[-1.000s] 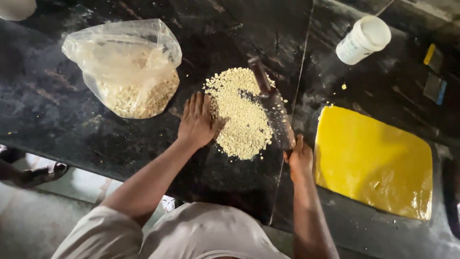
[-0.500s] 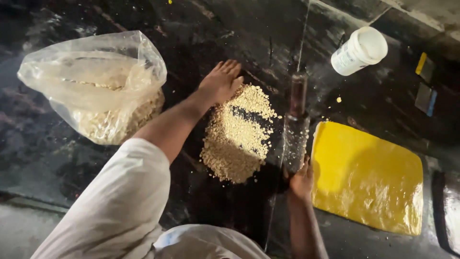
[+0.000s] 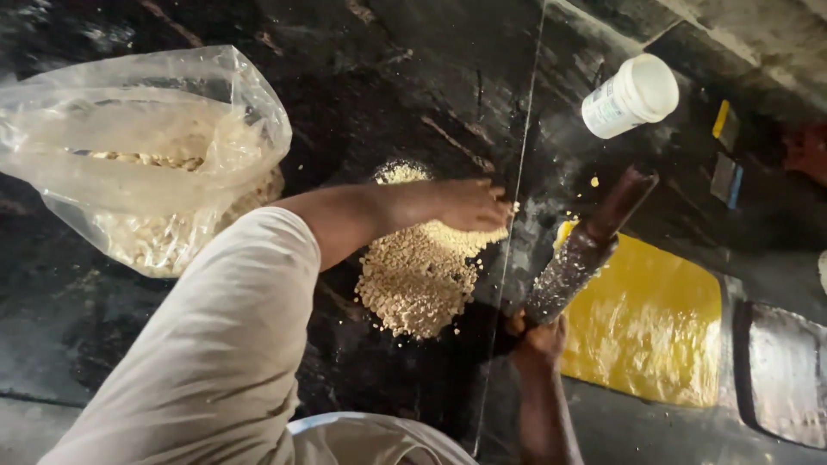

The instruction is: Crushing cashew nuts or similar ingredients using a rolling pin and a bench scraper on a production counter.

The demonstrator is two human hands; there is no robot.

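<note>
Dark, worn black stone countertop (image 3: 405,77) with pale scuffs and a thin straight seam (image 3: 521,198) running top to bottom. Light glares off the wet-looking slab at upper right; a grey concrete ledge (image 3: 758,21) runs along the top right corner. Pale grey floor (image 3: 26,430) shows at bottom left.

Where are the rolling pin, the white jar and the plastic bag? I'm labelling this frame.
rolling pin (image 3: 575,263), head view, on its crumb-coated barrel.
white jar (image 3: 629,96), head view, on its side wall.
plastic bag (image 3: 129,155), head view, on its clear upper film.
</note>
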